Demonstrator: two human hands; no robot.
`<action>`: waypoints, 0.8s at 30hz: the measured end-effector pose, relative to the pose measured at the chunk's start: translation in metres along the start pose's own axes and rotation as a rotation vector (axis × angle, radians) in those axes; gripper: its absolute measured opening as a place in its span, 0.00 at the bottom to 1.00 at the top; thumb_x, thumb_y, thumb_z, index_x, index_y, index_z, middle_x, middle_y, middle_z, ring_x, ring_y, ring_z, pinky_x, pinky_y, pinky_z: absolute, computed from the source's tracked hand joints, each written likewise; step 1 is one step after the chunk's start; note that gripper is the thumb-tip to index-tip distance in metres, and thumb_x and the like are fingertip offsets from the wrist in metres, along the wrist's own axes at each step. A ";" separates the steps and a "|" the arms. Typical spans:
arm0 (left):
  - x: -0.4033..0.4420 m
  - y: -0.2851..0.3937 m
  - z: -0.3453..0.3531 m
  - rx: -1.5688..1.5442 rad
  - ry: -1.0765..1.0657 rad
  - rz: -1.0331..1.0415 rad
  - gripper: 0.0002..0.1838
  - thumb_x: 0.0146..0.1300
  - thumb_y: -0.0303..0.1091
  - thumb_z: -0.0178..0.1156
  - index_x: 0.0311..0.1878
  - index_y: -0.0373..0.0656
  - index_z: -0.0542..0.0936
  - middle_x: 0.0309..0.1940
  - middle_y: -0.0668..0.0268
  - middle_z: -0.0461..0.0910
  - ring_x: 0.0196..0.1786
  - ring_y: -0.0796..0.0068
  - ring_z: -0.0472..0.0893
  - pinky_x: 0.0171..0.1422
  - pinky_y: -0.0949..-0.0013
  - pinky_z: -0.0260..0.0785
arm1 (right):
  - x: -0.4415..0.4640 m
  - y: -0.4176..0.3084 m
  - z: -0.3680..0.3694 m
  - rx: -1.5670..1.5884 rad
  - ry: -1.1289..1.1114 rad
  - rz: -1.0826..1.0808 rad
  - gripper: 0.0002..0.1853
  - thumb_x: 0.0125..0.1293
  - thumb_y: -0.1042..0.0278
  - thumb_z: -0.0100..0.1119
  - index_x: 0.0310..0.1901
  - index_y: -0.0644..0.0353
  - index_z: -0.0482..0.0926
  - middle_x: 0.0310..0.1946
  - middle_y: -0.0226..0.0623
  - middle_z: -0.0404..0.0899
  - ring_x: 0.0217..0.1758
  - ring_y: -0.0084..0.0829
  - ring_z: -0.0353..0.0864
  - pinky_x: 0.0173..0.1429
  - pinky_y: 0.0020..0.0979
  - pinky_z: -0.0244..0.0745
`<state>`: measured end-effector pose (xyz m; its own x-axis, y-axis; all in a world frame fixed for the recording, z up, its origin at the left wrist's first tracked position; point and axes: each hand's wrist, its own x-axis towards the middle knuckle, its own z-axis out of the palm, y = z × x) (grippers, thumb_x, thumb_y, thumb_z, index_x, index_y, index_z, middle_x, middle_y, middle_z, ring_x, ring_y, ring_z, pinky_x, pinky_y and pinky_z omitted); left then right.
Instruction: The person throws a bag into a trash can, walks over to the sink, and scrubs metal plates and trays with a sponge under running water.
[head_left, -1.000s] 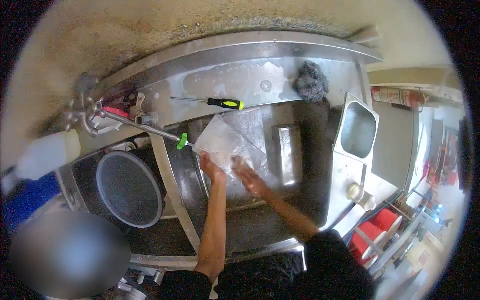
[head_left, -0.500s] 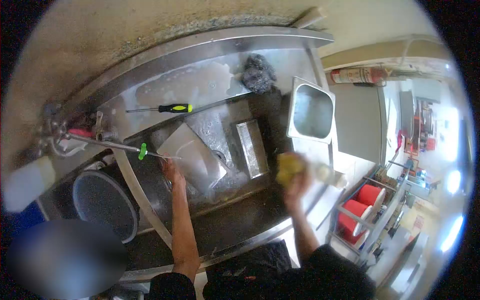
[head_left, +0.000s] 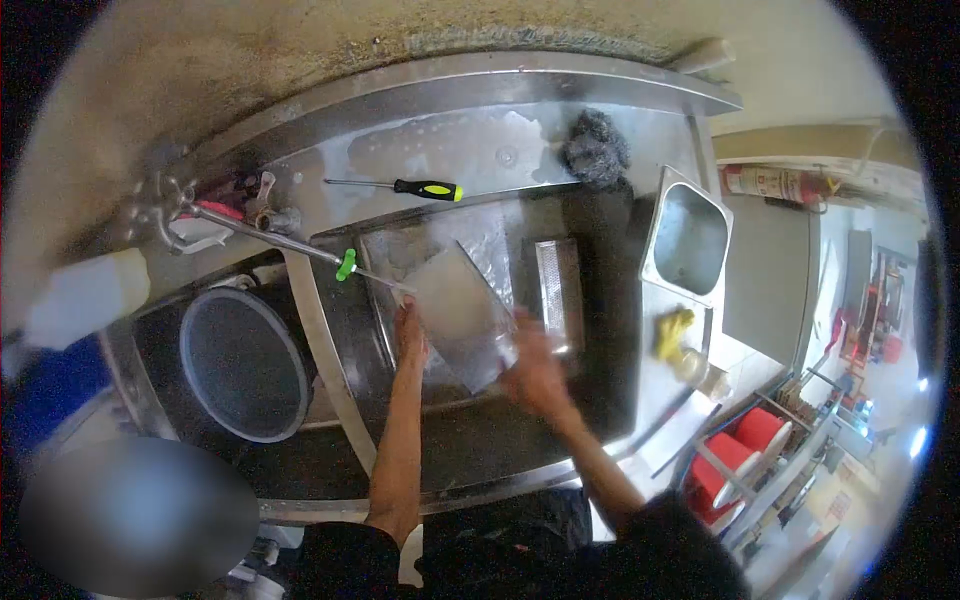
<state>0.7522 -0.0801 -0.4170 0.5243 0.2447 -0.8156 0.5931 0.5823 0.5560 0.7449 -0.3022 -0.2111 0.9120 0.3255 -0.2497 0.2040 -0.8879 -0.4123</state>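
Observation:
A flat, wet metal panel (head_left: pixel 455 305) is held tilted over the sink (head_left: pixel 590 395). At its left corner my left hand (head_left: pixel 410 335) is closed on the edge. Water from the tap (head_left: pixel 270 238), which has a green clip (head_left: pixel 346 265) on its spout, falls close to that hand. My right hand (head_left: pixel 535 372) is smeared by motion beside the panel's right edge. Whether it touches the panel is unclear. A crumpled yellow cloth or sponge (head_left: pixel 673 333) lies on the right ledge, apart from both hands.
A perforated metal piece (head_left: pixel 558 295) lies in the sink. Behind are a screwdriver (head_left: pixel 420 189) and a dark scouring pad (head_left: pixel 596 148). A steel container (head_left: pixel 688 245) stands right; a large round pot (head_left: pixel 245 365) occupies the left basin. Red containers (head_left: pixel 725 460) sit on a rack.
My right hand has let go of the yellow cloth or sponge on the right ledge and moved left to the panel. My left hand keeps hold of the panel. The camera view has shifted.

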 end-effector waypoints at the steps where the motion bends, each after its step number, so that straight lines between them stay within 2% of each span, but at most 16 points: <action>1: -0.019 0.009 0.008 -0.082 -0.104 0.112 0.23 0.68 0.51 0.52 0.53 0.39 0.72 0.44 0.66 0.77 0.47 0.73 0.75 0.51 0.67 0.68 | 0.022 -0.012 0.015 0.072 -0.019 -0.294 0.32 0.62 0.68 0.52 0.67 0.63 0.56 0.70 0.51 0.51 0.73 0.52 0.48 0.73 0.47 0.46; 4: -0.034 0.009 0.009 -0.122 -0.052 -0.004 0.23 0.68 0.50 0.51 0.52 0.38 0.73 0.44 0.67 0.76 0.47 0.72 0.74 0.52 0.67 0.67 | 0.075 -0.013 0.088 0.122 -0.064 -0.288 0.29 0.66 0.64 0.46 0.68 0.62 0.56 0.71 0.50 0.49 0.74 0.49 0.46 0.74 0.48 0.42; 5: -0.048 0.024 0.020 -0.092 0.086 0.040 0.22 0.69 0.48 0.51 0.52 0.38 0.74 0.46 0.66 0.76 0.49 0.72 0.73 0.53 0.65 0.66 | 0.098 -0.011 0.101 0.053 -0.010 -0.304 0.30 0.66 0.61 0.45 0.68 0.62 0.55 0.71 0.49 0.48 0.74 0.49 0.45 0.75 0.48 0.40; 6: -0.048 0.029 0.017 -0.071 0.092 0.052 0.22 0.69 0.48 0.51 0.52 0.38 0.74 0.46 0.66 0.76 0.49 0.72 0.73 0.53 0.65 0.66 | 0.112 -0.017 0.108 -0.013 0.041 -0.320 0.31 0.67 0.58 0.43 0.68 0.63 0.55 0.71 0.49 0.47 0.75 0.48 0.45 0.75 0.48 0.38; 10: -0.027 0.022 -0.010 0.013 0.016 0.232 0.21 0.70 0.46 0.50 0.55 0.40 0.73 0.50 0.64 0.75 0.52 0.71 0.72 0.56 0.65 0.65 | 0.129 -0.046 0.117 0.102 0.150 -0.230 0.33 0.66 0.54 0.44 0.68 0.65 0.55 0.71 0.51 0.47 0.75 0.49 0.45 0.75 0.48 0.37; 12: -0.014 0.021 -0.013 -0.278 0.029 0.207 0.19 0.70 0.44 0.50 0.55 0.40 0.72 0.50 0.63 0.75 0.51 0.70 0.73 0.57 0.65 0.65 | 0.149 -0.036 0.104 0.149 -0.096 -0.556 0.34 0.65 0.55 0.45 0.66 0.70 0.54 0.71 0.55 0.46 0.75 0.49 0.43 0.75 0.48 0.36; 13: -0.007 0.020 -0.012 -0.283 0.031 0.210 0.19 0.70 0.44 0.50 0.55 0.40 0.72 0.50 0.63 0.75 0.51 0.70 0.73 0.57 0.65 0.65 | 0.151 -0.046 0.102 0.373 0.181 -0.250 0.33 0.65 0.54 0.47 0.67 0.65 0.57 0.71 0.52 0.46 0.75 0.48 0.43 0.76 0.47 0.36; 14: -0.012 0.030 -0.002 -0.220 0.089 0.248 0.19 0.70 0.43 0.49 0.55 0.40 0.72 0.51 0.63 0.74 0.51 0.70 0.73 0.57 0.64 0.65 | 0.149 -0.044 0.108 0.372 0.175 -0.254 0.33 0.65 0.54 0.47 0.67 0.65 0.57 0.71 0.52 0.46 0.75 0.48 0.43 0.76 0.47 0.36; 16: -0.012 0.034 0.002 -0.150 0.148 0.274 0.18 0.70 0.42 0.49 0.56 0.40 0.71 0.52 0.62 0.74 0.51 0.69 0.74 0.57 0.63 0.66 | 0.138 -0.034 0.125 0.128 0.126 -0.453 0.32 0.66 0.53 0.49 0.67 0.61 0.57 0.72 0.46 0.47 0.75 0.45 0.44 0.75 0.46 0.38; 17: -0.006 0.035 -0.001 -0.240 0.177 0.252 0.19 0.70 0.42 0.48 0.56 0.40 0.71 0.53 0.62 0.74 0.52 0.68 0.74 0.58 0.63 0.67 | 0.142 -0.018 0.116 0.143 -0.035 -0.554 0.32 0.66 0.51 0.48 0.67 0.58 0.58 0.71 0.42 0.51 0.75 0.43 0.46 0.75 0.46 0.40; 18: -0.001 0.033 -0.004 -0.333 0.205 0.234 0.19 0.70 0.42 0.48 0.57 0.40 0.70 0.54 0.61 0.73 0.52 0.66 0.74 0.58 0.62 0.67 | 0.143 -0.003 0.100 0.302 -0.128 -0.432 0.34 0.63 0.57 0.54 0.68 0.57 0.57 0.71 0.50 0.48 0.74 0.51 0.45 0.75 0.49 0.39; 19: 0.006 0.023 -0.008 -0.345 0.133 0.401 0.21 0.69 0.46 0.50 0.56 0.39 0.70 0.53 0.61 0.73 0.52 0.65 0.75 0.57 0.62 0.68 | 0.140 0.028 0.136 0.290 -0.011 -0.314 0.35 0.62 0.55 0.55 0.68 0.57 0.57 0.71 0.50 0.48 0.74 0.50 0.44 0.75 0.48 0.40; 20: -0.001 0.036 0.001 -0.353 0.133 0.404 0.21 0.69 0.46 0.50 0.56 0.39 0.70 0.53 0.61 0.73 0.52 0.65 0.75 0.57 0.62 0.68 | 0.134 0.030 0.114 -0.092 0.141 -0.250 0.36 0.62 0.52 0.55 0.68 0.60 0.56 0.70 0.51 0.50 0.73 0.51 0.47 0.74 0.47 0.45; 22: -0.027 0.071 0.025 -0.381 0.125 0.395 0.22 0.67 0.48 0.53 0.53 0.40 0.72 0.50 0.62 0.76 0.50 0.68 0.75 0.56 0.64 0.68 | 0.127 0.051 0.116 0.266 0.197 -0.074 0.38 0.63 0.47 0.53 0.68 0.60 0.54 0.67 0.50 0.56 0.71 0.53 0.53 0.72 0.49 0.48; 23: -0.021 0.062 0.021 -0.394 0.128 0.391 0.22 0.67 0.48 0.53 0.53 0.40 0.72 0.50 0.62 0.76 0.50 0.68 0.75 0.56 0.64 0.68 | 0.124 0.060 0.120 0.255 0.191 -0.080 0.38 0.63 0.47 0.53 0.68 0.60 0.54 0.67 0.50 0.56 0.71 0.53 0.53 0.72 0.49 0.48; 24: -0.007 0.046 0.010 -0.343 0.129 0.311 0.22 0.66 0.49 0.54 0.52 0.40 0.73 0.47 0.63 0.77 0.48 0.70 0.76 0.53 0.65 0.69 | 0.123 0.069 0.126 0.275 0.092 0.036 0.35 0.63 0.44 0.52 0.64 0.60 0.60 0.62 0.52 0.63 0.65 0.53 0.61 0.68 0.48 0.54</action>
<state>0.7825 -0.0627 -0.3840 0.5524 0.5292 -0.6441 0.1733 0.6829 0.7097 0.8269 -0.2829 -0.3807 0.9479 0.2535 -0.1930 0.0785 -0.7728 -0.6298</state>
